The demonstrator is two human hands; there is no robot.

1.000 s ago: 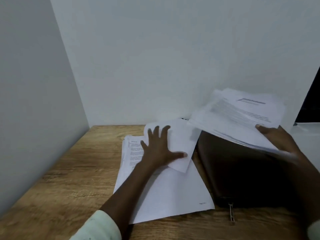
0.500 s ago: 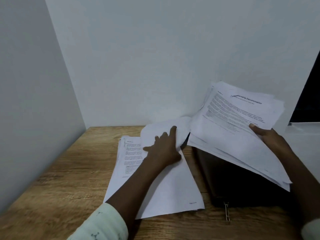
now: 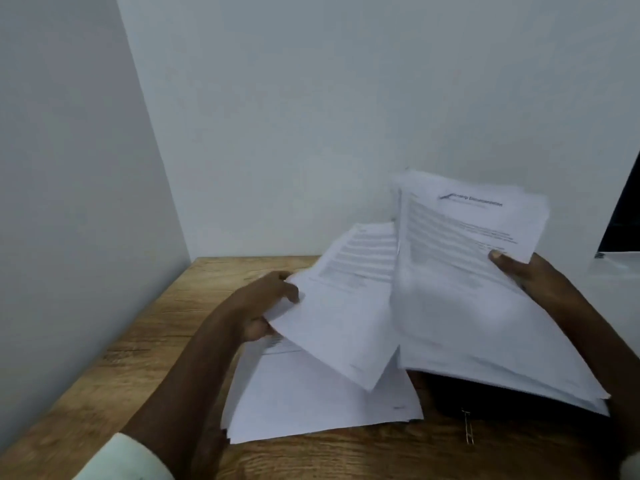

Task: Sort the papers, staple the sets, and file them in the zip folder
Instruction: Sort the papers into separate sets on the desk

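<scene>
Left hand (image 3: pixel 266 306), flat on the pile (image 3: pixel 311 403) 1 second ago, now pinches a sheet (image 3: pixel 346 317) beside the stack (image 3: pixel 467 289) my right hand (image 3: pixel 533 278) grips: sorting continues.

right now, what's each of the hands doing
Left hand: grips a loose sheet by its edge.
Right hand: holds the paper stack.

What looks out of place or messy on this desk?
Nothing torn or spilled. The pile on the table has fanned, unsquared edges, and the stack in the right hand is ragged too.
</scene>
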